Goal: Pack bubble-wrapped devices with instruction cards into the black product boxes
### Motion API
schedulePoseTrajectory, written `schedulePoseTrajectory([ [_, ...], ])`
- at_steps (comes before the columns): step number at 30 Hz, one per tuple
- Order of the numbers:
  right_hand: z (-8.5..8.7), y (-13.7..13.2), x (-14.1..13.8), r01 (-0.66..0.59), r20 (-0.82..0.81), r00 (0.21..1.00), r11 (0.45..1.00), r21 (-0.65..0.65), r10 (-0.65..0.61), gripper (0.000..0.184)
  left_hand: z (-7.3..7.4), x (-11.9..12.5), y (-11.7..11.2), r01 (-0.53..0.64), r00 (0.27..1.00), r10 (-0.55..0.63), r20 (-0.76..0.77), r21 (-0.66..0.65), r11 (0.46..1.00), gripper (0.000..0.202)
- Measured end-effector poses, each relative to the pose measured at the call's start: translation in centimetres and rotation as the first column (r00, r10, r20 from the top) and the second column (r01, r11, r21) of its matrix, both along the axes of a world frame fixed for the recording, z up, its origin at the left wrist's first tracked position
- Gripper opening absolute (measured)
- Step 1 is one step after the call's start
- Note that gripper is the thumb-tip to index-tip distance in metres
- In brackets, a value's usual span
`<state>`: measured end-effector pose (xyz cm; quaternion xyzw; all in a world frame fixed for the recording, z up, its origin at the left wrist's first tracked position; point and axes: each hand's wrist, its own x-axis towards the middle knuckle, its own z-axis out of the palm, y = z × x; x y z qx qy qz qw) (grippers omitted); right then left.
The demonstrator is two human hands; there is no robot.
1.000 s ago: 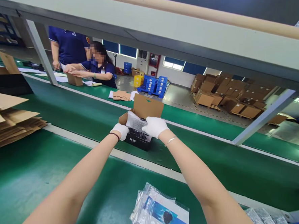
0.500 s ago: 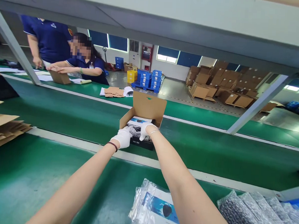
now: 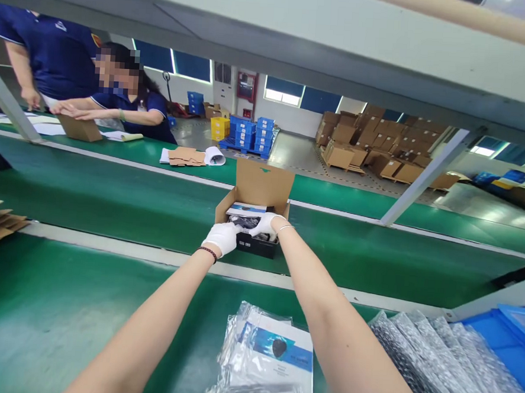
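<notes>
Currently, both gloved hands work at an open box [image 3: 256, 247], which stands on the green belt [image 3: 352, 255] just inside its near edge. The lid [image 3: 264, 183] stands upright at the box's far side. Inside, a printed leaflet [image 3: 244, 209] lies toward the back, and a dark wrapped item [image 3: 245, 221] sits in front of it.

The left hand [image 3: 222, 238] is at the box's near left corner, fingers partly curled, tips at the rim; whether it grips the wall or the item cannot be told. The right hand [image 3: 265, 224] reaches in over the right part of the opening, fingers bent and somewhat spread; its fingertips are partly hidden, so a firm hold cannot be confirmed.

The step in hand appears to be arranging the contents within the box. The next move calls for the left hand to steady the near left corner while the right hand presses the item level, below the rim and without creasing the leaflet. Clear both hands from the opening before the lid is moved.

On the tabletop [image 3: 64, 309], a stack of bagged leaflets [image 3: 276, 363] lies nearer than the far edge, and bubble-wrapped packs [image 3: 443, 356] lie toward the far right corner, beside a blue bin [image 3: 497, 347].
</notes>
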<state>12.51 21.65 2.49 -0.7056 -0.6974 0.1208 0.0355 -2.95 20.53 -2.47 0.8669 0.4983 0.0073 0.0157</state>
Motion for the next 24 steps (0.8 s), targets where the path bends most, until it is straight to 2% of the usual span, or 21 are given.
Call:
schedulePoseTrajectory([
  [4,1.9,-2.5,1.2,0.124,0.104,0.986,0.988,0.097,-0.134,0.039,0.8,1.5,-0.2,-0.010,1.000,0.009,-0.016,-0.055,0.998,0.048],
  [6,1.6,-5.3,1.3,0.123,0.121,0.982,0.978,0.167,-0.145,0.040,0.8,1.9,-0.5,-0.006,1.000,0.006,-0.012,-0.069,0.998,0.049],
  [8,0.4,-9.7,1.8,0.057,0.131,0.988,0.981,0.187,-0.082,0.040,0.6,2.0,-1.0,0.027,1.000,-0.027,0.001,-0.077,0.997,0.056],
  [10,-1.6,-15.3,2.7,-0.029,0.128,0.992,0.995,0.095,0.016,0.051,0.6,1.9,-1.7,0.097,0.995,-0.095,0.042,-0.068,0.993,0.063],
  [12,-3.9,-20.9,4.0,-0.047,0.079,0.995,0.990,-0.130,0.058,0.090,0.8,1.6,-2.7,0.163,0.976,-0.158,0.149,-0.023,0.986,0.064],
  [13,-5.2,-23.4,4.8,0.006,0.076,0.997,0.974,-0.227,0.012,0.108,1.0,1.4,-3.4,0.182,0.959,-0.179,0.219,0.007,0.983,0.062],
  [15,-7.3,-27.0,6.3,0.101,-0.011,0.994,0.948,-0.303,-0.109,0.118,1.5,0.9,-5.3,0.198,0.910,-0.201,0.362,0.047,0.979,0.055],
  [16,-8.1,-28.2,7.0,0.142,-0.095,0.979,0.939,-0.314,-0.180,0.109,1.9,0.8,-6.6,0.206,0.884,-0.204,0.421,0.040,0.978,0.051],
  [17,-8.7,-29.0,7.7,0.170,-0.203,0.949,0.934,-0.314,-0.241,0.091,2.2,0.6,-7.9,0.227,0.860,-0.204,0.467,0.007,0.974,0.047],
  [19,-9.3,-29.9,8.8,0.215,-0.446,0.828,0.928,-0.305,-0.339,0.046,2.5,0.5,-10.9,0.312,0.824,-0.194,0.533,-0.140,0.940,0.039],
  [20,-9.4,-30.1,9.1,0.239,-0.553,0.748,0.926,-0.294,-0.368,0.027,2.5,0.5,-12.4,0.384,0.813,-0.199,0.548,-0.247,0.890,0.035],
  [21,-9.3,-30.2,9.3,0.259,-0.643,0.666,0.926,-0.277,-0.378,0.015,2.4,0.7,-13.8,0.461,0.801,-0.211,0.560,-0.353,0.814,0.032],
  [23,-8.7,-30.5,9.3,0.268,-0.764,0.544,0.935,-0.234,-0.347,0.013,1.8,1.2,-16.1,0.555,0.785,-0.214,0.581,-0.508,0.659,0.029],
  [24,-8.2,-30.7,9.3,0.252,-0.783,0.537,0.945,-0.209,-0.316,0.015,1.4,1.6,-17.0,0.556,0.789,-0.180,0.587,-0.559,0.615,0.028],
])
